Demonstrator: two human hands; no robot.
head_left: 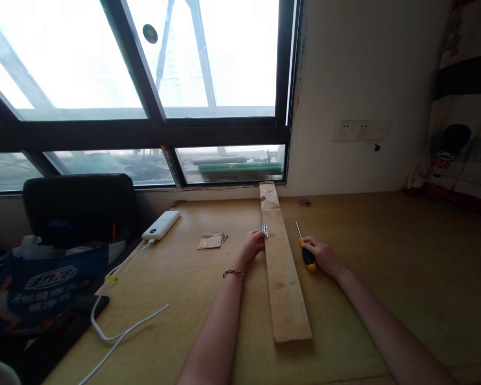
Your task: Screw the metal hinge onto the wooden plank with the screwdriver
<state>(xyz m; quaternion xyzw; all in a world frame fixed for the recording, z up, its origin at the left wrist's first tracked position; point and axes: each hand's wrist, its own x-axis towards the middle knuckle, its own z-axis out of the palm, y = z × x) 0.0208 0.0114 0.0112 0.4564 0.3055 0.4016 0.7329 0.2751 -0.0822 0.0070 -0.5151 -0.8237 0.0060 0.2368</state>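
A long wooden board (282, 267) lies flat on the wooden table, running from near me toward the window. At its left edge, my left hand (255, 244) is closed on a small silver metal hinge (265, 230) with holes, which rests against the board. To the right of the board, my right hand (321, 253) grips a screwdriver (309, 260) by its black and yellow handle. The metal shaft points away from me, its tip apart from the board. Left of my left hand lies a small flat wooden piece (210, 241) with several screws (225, 238) beside it.
A white power bank (161, 225) sits at the table's left edge, with a white cable (122, 334) trailing toward me. Beyond the left edge stand a black chair (80, 208) and a blue bag (52, 283). A window and a wall with a socket panel (361, 130) border the far side.
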